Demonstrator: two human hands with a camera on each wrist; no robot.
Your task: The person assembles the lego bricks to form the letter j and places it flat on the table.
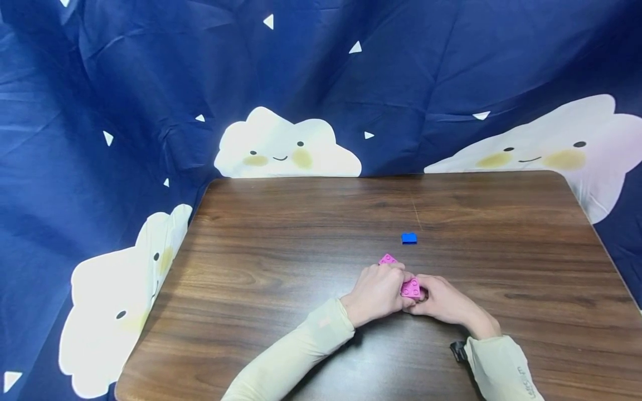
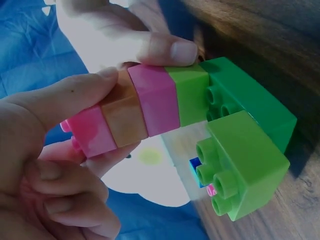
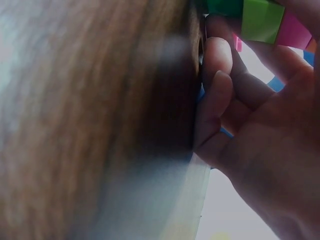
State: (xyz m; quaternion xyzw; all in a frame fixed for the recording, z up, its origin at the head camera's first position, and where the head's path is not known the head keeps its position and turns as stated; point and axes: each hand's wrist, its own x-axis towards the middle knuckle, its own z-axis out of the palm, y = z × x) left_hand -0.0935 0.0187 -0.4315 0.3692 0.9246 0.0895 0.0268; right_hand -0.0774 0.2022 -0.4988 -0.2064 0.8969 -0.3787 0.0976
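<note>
Between both hands stands a stack of toy building bricks, with a pink brick [image 1: 411, 288] on top. In the left wrist view an orange brick [image 2: 125, 117], a magenta brick [image 2: 155, 100], a lime brick [image 2: 190, 95] and a dark green brick [image 2: 255, 100] follow below it. Beside the dark green one is another lime brick [image 2: 250, 165]; whether they join is unclear. My left hand [image 1: 377, 291] pinches the pink and orange end. My right hand [image 1: 446, 301] grips lower, its thumb across the magenta and lime bricks; the right wrist view partly shows its curled fingers [image 3: 217, 60].
A blue brick [image 1: 408, 238] lies on the wooden table [image 1: 281, 250] beyond the hands. Another pink brick [image 1: 388, 259] shows just past my left hand, partly covered by it. A dark blue cloth [image 1: 301, 67] with white clouds hangs behind the table.
</note>
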